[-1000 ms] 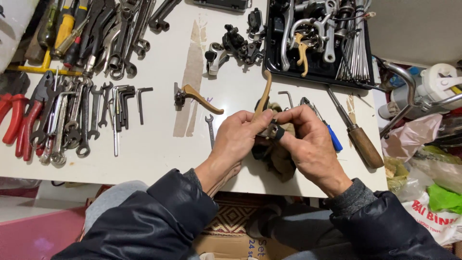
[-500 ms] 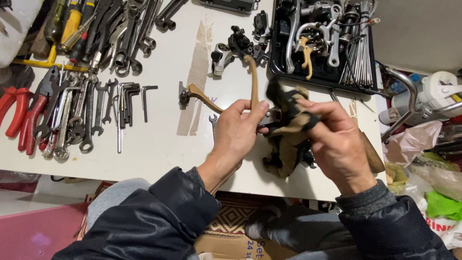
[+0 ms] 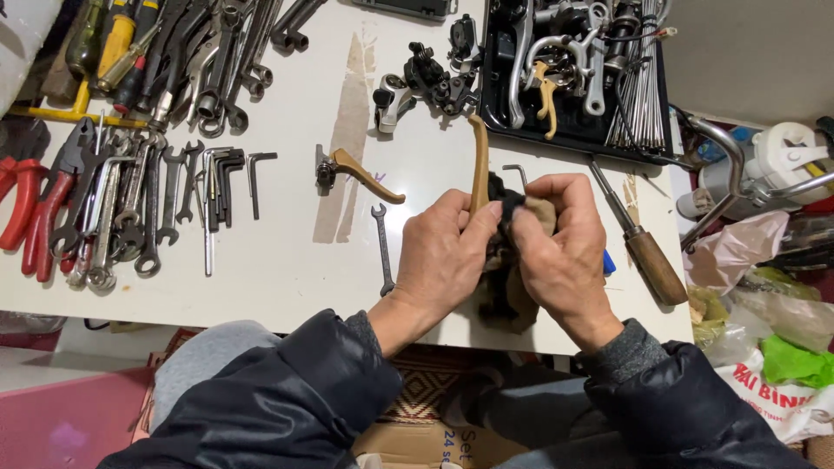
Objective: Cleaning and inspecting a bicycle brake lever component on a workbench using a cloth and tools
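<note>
both hands moved nearer: left hand (image 3: 447, 252) grasping upright brass lever (image 3: 479, 165), right hand (image 3: 560, 247) clenching rag (image 3: 508, 291).

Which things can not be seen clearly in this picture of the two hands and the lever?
Head view:
- Lever: its lower end is hidden between the left hand and right hand.
- Rag: mostly covered by both hands; its full shape is unclear.
- Small wrench: its lower end goes behind the left hand.
- Red pliers: cut off by the left edge.

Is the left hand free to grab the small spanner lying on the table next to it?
Probably not right now: the left hand grips the tan lever. The small spanner lies uncovered beside it.
</note>
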